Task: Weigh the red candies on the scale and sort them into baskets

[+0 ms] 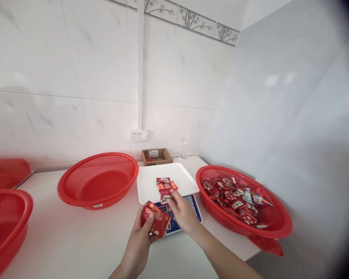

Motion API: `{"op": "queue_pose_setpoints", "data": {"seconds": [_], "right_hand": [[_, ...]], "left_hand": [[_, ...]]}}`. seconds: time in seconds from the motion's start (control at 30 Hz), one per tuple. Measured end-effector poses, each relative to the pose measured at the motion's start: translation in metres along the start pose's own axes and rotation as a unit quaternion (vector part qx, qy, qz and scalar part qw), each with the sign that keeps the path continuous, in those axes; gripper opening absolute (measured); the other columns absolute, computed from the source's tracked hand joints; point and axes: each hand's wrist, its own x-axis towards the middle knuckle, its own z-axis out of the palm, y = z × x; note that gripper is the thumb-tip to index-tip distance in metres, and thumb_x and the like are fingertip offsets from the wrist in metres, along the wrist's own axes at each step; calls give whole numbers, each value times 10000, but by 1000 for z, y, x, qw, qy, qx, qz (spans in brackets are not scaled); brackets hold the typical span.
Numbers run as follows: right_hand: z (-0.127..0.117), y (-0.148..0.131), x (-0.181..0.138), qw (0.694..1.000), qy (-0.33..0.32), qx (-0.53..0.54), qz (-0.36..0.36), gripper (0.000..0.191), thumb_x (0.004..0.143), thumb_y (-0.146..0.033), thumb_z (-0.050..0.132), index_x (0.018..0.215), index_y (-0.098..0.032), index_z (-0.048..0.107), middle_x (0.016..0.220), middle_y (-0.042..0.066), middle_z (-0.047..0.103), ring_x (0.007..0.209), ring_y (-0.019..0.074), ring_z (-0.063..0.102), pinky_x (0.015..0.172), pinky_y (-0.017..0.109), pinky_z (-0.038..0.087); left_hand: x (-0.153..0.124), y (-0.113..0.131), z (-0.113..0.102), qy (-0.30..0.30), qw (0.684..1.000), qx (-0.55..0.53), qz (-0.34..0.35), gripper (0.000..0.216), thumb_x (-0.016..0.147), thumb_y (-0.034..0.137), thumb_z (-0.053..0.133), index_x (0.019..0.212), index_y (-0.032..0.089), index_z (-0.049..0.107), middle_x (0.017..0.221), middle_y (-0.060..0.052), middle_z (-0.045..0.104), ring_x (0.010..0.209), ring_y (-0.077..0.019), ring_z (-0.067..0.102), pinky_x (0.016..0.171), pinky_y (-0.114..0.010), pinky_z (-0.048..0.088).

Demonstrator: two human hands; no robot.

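Observation:
Fingers wrapped round a small bundle of red packets with gold print [157, 221], my left hand [142, 236] is held in front of the scale. My right hand [182, 213] pinches a small dark red packet [164, 195] over the front edge of the white weighing pan [149, 190]. A few other small red and orange packets [163, 180] lie on the pan just beyond it. The blue keypad of the digital scale [193, 203] shows partly behind my right hand, and both hands hide much of its front.
On the right, a red plastic basin [282, 224] holds many small packets. A bare red basin [101, 182] stands left of the scale, with another [6, 228] at the far left. Behind the pan are a cardboard box [163, 159] and a clear container [184, 150].

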Motion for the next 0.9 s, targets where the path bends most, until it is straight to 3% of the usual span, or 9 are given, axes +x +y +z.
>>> {"op": "queue_pose_setpoints", "data": {"seconds": [0.13,0.23,0.4,0.5,0.7,0.9], "right_hand": [[-26,32,25,997,49,-54,32,235,838,-407,406,860,-221,548,732,9,644,705,187,610,652,282,444],[-45,53,49,990,70,-110,58,270,834,-390,403,877,-194,583,803,39,671,757,192,620,676,274,445],[-56,68,85,976,44,-194,90,342,837,-303,405,1076,-148,594,967,91,685,874,198,630,763,283,446],[-50,68,98,974,6,-213,75,338,821,-282,445,1078,-154,623,1104,97,650,1004,211,594,858,302,423],[-39,55,97,967,-33,-251,31,316,826,-216,435,1055,-191,652,1138,65,635,1049,204,563,917,310,397],[-24,35,66,969,-19,-235,-67,331,842,-263,442,1104,-181,627,1165,94,599,1110,236,500,977,397,367]], "left_hand": [[-3,3,-17,6,1000,5,2,461,815,454,561,1211,255,435,1108,-75,617,909,-217,635,676,-299,506],[-1,7,-23,23,999,24,13,447,804,469,568,1178,251,458,978,-47,648,809,-180,642,565,-227,463],[3,11,-24,13,998,42,35,480,775,494,590,1159,232,470,798,-20,635,660,-148,614,436,-180,356],[4,11,-23,14,998,45,37,559,734,514,625,1187,234,456,781,-19,634,630,-151,608,426,-184,356],[6,10,-24,34,996,74,44,600,702,540,640,1179,229,447,727,-15,637,527,-136,584,392,-182,348],[8,-9,-32,13,993,110,42,626,691,527,659,1202,241,436,711,-14,644,392,-99,526,328,-168,304]]}}
